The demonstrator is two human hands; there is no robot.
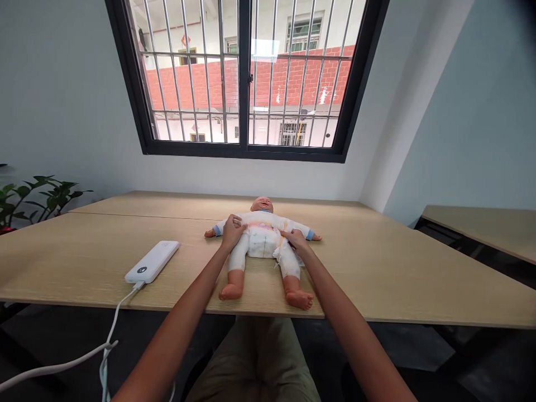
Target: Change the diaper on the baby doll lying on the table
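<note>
A baby doll (pixel 263 234) lies on its back on the wooden table (pixel 377 268), its head toward the window and its feet near the front edge. It wears a white onesie (pixel 255 220) with blue cuffs, opened over a white diaper (pixel 263 243). My left hand (pixel 232 231) pinches the onesie at the doll's side, near its arm. My right hand (pixel 295 240) grips the white fabric at the opposite hip. The fingertips are partly hidden against the cloth.
A white power bank (pixel 151 262) lies left of the doll, and its white cable (pixel 111 335) hangs over the table's front edge. A green potted plant (pixel 37 201) stands at far left. Another table (pixel 481 231) stands at right, below a barred window (pixel 243 78).
</note>
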